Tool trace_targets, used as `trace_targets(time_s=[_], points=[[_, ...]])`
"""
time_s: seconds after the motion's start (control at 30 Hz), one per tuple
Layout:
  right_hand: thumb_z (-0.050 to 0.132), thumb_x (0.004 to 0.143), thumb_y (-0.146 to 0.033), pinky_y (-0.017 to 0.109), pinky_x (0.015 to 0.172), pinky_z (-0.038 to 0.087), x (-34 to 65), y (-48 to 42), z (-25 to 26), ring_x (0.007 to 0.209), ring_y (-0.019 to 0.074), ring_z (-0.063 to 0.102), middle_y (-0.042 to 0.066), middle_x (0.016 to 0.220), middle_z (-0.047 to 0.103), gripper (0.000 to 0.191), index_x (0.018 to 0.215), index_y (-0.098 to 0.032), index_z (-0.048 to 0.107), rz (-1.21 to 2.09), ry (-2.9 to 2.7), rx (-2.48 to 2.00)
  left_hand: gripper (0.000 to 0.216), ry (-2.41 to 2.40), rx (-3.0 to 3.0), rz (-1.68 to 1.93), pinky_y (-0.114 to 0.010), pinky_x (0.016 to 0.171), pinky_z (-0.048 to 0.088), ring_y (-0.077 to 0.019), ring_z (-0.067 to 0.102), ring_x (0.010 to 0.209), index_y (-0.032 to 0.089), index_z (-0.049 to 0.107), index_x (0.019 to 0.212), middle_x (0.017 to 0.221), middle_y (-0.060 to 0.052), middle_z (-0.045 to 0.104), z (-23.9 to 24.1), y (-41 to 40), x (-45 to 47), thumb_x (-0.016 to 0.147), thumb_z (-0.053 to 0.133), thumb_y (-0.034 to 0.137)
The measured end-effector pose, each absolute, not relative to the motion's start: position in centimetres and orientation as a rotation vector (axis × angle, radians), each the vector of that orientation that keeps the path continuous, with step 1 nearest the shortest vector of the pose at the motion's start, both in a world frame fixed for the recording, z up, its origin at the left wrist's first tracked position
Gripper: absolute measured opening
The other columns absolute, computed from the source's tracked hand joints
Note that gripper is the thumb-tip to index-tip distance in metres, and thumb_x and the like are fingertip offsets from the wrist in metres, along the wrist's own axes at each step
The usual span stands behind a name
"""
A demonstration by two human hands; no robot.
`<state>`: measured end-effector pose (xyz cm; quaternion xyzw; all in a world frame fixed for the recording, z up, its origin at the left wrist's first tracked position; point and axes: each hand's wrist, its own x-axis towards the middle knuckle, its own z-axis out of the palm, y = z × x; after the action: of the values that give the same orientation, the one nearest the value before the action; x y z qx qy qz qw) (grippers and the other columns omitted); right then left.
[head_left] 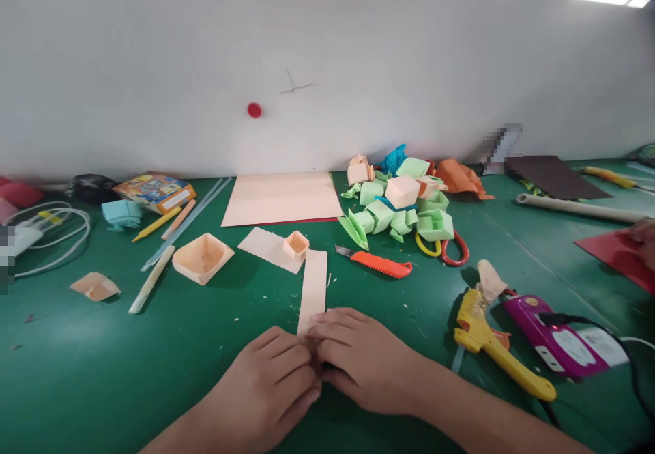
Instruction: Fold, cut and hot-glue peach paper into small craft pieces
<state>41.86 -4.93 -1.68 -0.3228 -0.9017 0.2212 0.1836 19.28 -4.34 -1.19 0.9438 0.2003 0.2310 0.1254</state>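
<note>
While the strip [314,283] points away from us over the counter [127,365], long axis nearly straight ahead, our left hand [279,379] and right hand [361,358] pinch its near end, right fingers farther up it.

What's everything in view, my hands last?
Paper strip: one, peach, centre
Flat paper: one, peach, left of strip
Paper boxes: two, peach, centre left
Paper scrap: one, peach, left
Large sheet: one, peach, rear
Folded papers: many, mostly green, rear
Craft knife: one, orange, centre
Scissor handles: two, yellow and red, right
Glue gun: one, yellow, right
Socket box: one, purple, right
Tube: one, grey, right
Dark sheet: one, brown, right
Red sheet: one, red, right
Printed box: one, multicoloured, left
Blue shape: one, blue, left
Pen: one, yellow, left
Sticks: several, clear and pale, left
Cables: several, white and black, sides
Disc: one, red, wall
Table: one, green, beneath
Co-worker's hand: one, right
Others: unclear
Left hand: one, at strip
Right hand: one, at strip
</note>
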Motion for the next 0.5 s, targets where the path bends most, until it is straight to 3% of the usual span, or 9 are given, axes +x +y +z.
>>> trace_targets(time_s=[0.1, 0.23, 0.3, 0.37, 0.5], points=[[0.065, 0.095, -0.027, 0.032, 0.12, 0.027, 41.9, -4.95, -1.8, 0.132, 0.0194, 0.053, 0.005, 0.134, 0.066, 0.017, 0.111, -0.02, 0.066, 0.648, -2.529, -0.905, 0.007, 0.614, 2.62, 0.567, -0.036, 0.076, 0.044, -0.0196, 0.059, 0.087, 0.02, 0.06, 0.092, 0.091, -0.002, 0.065, -1.29, -4.34, 19.06, 0.093, 0.065, 0.025], [0.079, 0.083, -0.044, 0.036, 0.121, 0.027, 41.93, -5.24, -1.69, 0.134, 0.0235, 0.051, 0.008, 0.136, 0.063, 0.044, 0.116, -0.019, 0.064, 0.716, -2.476, -0.922, 0.009, 0.632, 2.574, 0.593, -0.034, 0.074, 0.042, -0.018, 0.056, 0.084, 0.02, 0.057, 0.086, 0.089, -0.001, 0.065, -1.73, -4.12, 18.96, 0.092, 0.064, 0.018], [0.083, 0.078, -0.047, 0.037, 0.121, 0.027, 41.86, -5.34, -1.66, 0.133, 0.0246, 0.051, 0.008, 0.135, 0.064, 0.047, 0.112, -0.021, 0.065, 0.731, -2.463, -0.931, 0.011, 0.618, 2.613, 0.64, -0.034, 0.07, 0.04, -0.017, 0.055, 0.079, 0.02, 0.057, 0.084, 0.085, -0.001, 0.065, -1.91, -3.96, 19.02, 0.094, 0.061, 0.017], [0.083, 0.078, -0.044, 0.036, 0.12, 0.028, 41.71, -5.37, -1.75, 0.132, 0.0232, 0.052, 0.005, 0.132, 0.065, 0.039, 0.105, -0.022, 0.065, 0.732, -2.452, -0.934, 0.013, 0.604, 2.66, 0.671, -0.033, 0.067, 0.038, -0.0165, 0.053, 0.075, 0.02, 0.058, 0.084, 0.083, 0.0, 0.065, -1.95, -3.86, 19.05, 0.096, 0.058, 0.017], [0.07, 0.093, -0.032, 0.034, 0.116, 0.033, 41.37, -5.26, -2.37, 0.128, 0.0191, 0.054, 0.003, 0.126, 0.067, 0.012, 0.1, -0.022, 0.067, 0.634, -2.445, -0.885, 0.013, 0.598, 2.657, 0.687, -0.033, 0.068, 0.04, -0.0164, 0.055, 0.076, 0.02, 0.06, 0.087, 0.085, -0.001, 0.067, -1.65, -3.89, 18.89, 0.098, 0.055, 0.014]])
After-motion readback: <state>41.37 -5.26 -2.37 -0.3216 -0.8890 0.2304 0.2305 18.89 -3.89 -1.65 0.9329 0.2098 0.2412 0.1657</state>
